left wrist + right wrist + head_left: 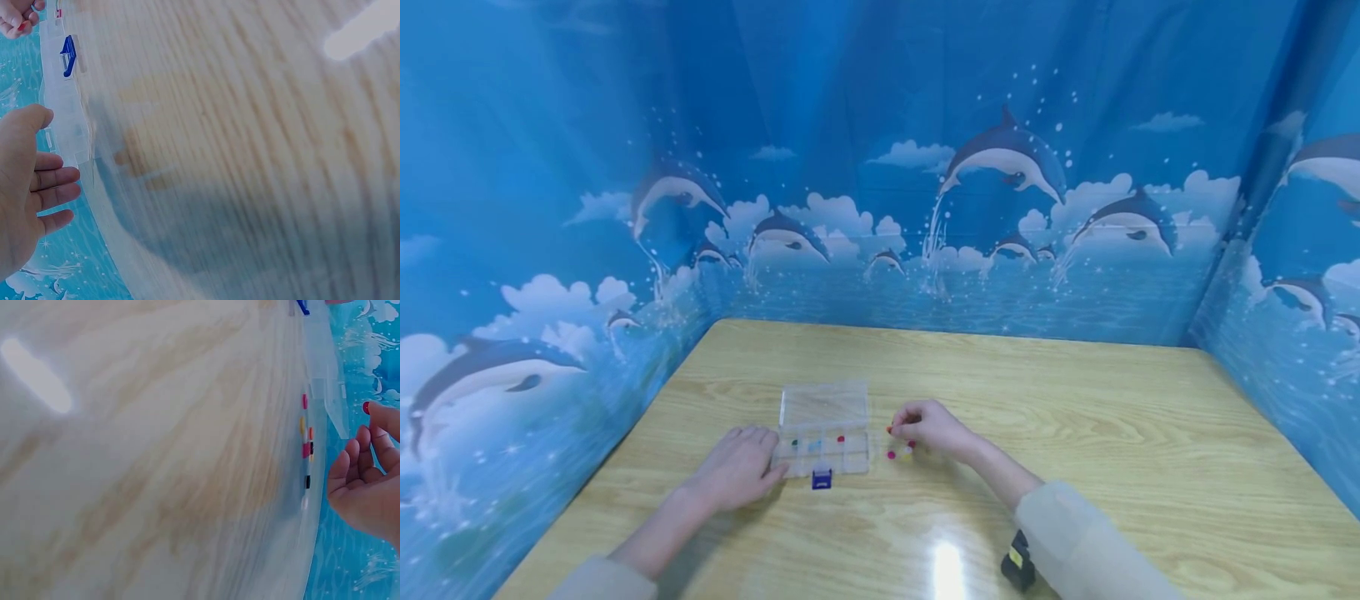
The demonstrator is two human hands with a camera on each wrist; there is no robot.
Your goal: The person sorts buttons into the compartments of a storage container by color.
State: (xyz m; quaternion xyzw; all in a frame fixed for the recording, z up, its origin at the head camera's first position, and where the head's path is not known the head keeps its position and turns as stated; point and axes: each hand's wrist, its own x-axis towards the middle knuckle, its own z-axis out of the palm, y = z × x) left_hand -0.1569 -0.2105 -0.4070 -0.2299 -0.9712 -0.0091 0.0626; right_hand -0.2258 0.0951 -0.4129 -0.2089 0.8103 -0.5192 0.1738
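A clear plastic compartment box [856, 465] lies on the table with its transparent lid [824, 406] raised at the back and a blue latch [822, 479] at the front. Small green, pale blue and red pieces sit in its compartments. My left hand [741, 467] rests at the box's left end, fingers relaxed and thumb by the front corner. Right of the box, my right hand [934, 427] pinches a small red piece [366, 407] between thumb and fingertip. Several small coloured pieces [891, 455] lie on the table just below that hand.
The wood-grain table [1075, 417] extends to the right and behind the box. A blue curtain [865, 167] printed with dolphins stands around its back and sides. Beside the right sleeve is a black object [1018, 565] with a yellow patch.
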